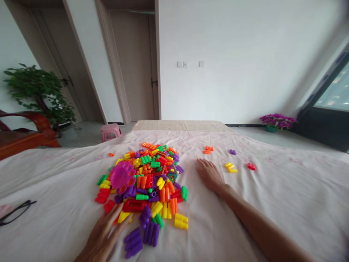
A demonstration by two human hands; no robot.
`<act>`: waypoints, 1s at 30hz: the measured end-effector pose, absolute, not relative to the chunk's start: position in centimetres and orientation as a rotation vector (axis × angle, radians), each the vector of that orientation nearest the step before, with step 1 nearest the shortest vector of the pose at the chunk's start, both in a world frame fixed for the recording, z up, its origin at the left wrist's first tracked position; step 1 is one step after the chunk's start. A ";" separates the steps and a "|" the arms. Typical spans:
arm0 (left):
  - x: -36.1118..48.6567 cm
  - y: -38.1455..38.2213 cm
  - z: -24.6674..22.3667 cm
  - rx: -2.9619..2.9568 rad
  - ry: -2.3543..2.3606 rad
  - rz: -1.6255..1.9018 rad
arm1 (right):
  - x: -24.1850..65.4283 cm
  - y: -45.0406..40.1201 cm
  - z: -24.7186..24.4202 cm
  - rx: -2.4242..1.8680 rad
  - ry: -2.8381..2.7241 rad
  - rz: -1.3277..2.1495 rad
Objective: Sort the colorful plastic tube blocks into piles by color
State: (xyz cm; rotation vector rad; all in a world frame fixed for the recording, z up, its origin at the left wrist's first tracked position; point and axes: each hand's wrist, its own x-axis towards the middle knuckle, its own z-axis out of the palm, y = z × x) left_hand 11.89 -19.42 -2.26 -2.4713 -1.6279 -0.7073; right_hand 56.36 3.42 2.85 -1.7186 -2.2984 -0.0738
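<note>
A heap of bright plastic building blocks [147, 178] in red, orange, yellow, green and purple lies left of centre on the cloth. A pink paw-shaped piece [122, 176] rests on its left side. My left hand [105, 229] is at the heap's near left edge, fingers apart, its fingertips over a yellow block [124, 217] and beside red ones. My right hand [209, 174] lies flat on the cloth right of the heap, holding nothing. Beyond and beside it sit orange blocks [208, 149], yellow blocks [231, 167], a purple block [232, 151] and a red block [251, 166].
A pale, wrinkled cloth [286, 196] covers the broad surface. Black-framed glasses [19, 211] lie at the left edge. Beyond stand a pink stool [111, 132], a wooden armchair [29, 133], a leafy plant [38, 87] and purple flowers [278, 120].
</note>
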 end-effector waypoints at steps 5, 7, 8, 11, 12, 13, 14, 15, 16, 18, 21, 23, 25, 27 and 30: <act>16.0 -16.5 0.2 -2.352 -1.638 -0.693 | 56.1 3.5 2.3 -1.669 -2.368 -0.099; 18.2 -14.9 0.6 -2.376 -1.656 -0.725 | 56.3 3.8 2.1 -1.661 -2.364 -0.086; 19.3 -14.1 0.8 -2.417 -1.648 -0.749 | 56.3 3.9 2.0 -1.652 -2.361 -0.084; 23.0 -11.4 1.3 -2.522 -1.676 -0.808 | 56.5 4.2 1.5 -1.614 -2.359 -0.091; 24.2 -10.5 1.7 -2.547 -1.720 -0.825 | 56.6 4.3 1.4 -1.598 -2.367 -0.098; 25.2 -9.8 2.2 -2.580 -1.769 -0.835 | 56.7 4.4 1.2 -1.577 -2.378 -0.107; 26.1 -9.2 2.8 -2.623 -1.822 -0.827 | 56.8 4.5 1.1 -1.553 -2.393 -0.116; 26.7 -8.7 3.5 -2.649 -1.864 -0.837 | 57.0 4.6 1.0 -1.529 -2.406 -0.125; 27.1 -8.5 4.4 -2.666 -1.887 -0.864 | 57.1 4.7 0.8 -1.511 -2.413 -0.132; 26.6 -8.4 6.3 -2.754 -1.834 -0.953 | 57.4 4.9 0.7 -1.496 -2.409 -0.135; 22.9 -8.3 8.7 -2.851 -1.786 -1.179 | 57.5 5.0 0.5 -1.519 -2.383 -0.115; 18.6 -7.1 9.4 -2.662 -1.911 -1.327 | 57.4 5.0 0.6 -1.538 -2.372 -0.095; 13.4 -4.9 9.2 -2.390 -1.998 -1.388 | 57.1 4.9 0.8 -1.556 -2.364 -0.083; 8.4 -2.1 8.2 -2.141 -2.144 -1.374 | 56.9 4.7 1.0 -1.574 -2.372 -0.081; 3.1 1.8 6.4 -1.986 -2.387 -1.314 | 56.5 4.3 1.5 -1.614 -2.385 -0.072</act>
